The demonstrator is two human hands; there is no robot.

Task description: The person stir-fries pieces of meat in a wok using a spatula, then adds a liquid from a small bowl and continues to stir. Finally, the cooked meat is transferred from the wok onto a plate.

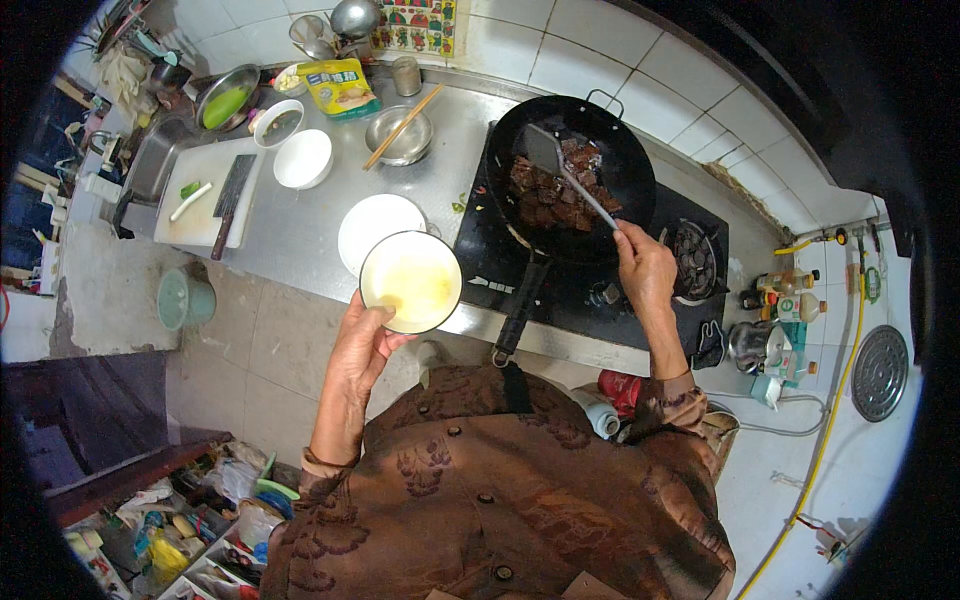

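My left hand [367,330] grips the rim of a dark-edged white bowl [411,279], thumb inside it. A pale yellowish wetness shows in the bowl, which I hold in front of the counter edge. In my right hand [646,266] is the handle of a grey spatula [577,184]; its blade is over the black wok [630,165]. Dark brown chunks of food [559,196] lie in the wok. The wok's wrapped handle [521,304] points towards me. Partly behind the bowl, a white plate [375,225] rests on the counter.
The wok stands on a black gas hob [480,262] with a second burner [691,259] at right. On the steel counter are a metal bowl with chopsticks [401,136], a white bowl [302,159], a yellow seasoning pouch [339,88] and a cutting board [176,221] bearing a cleaver [234,187].
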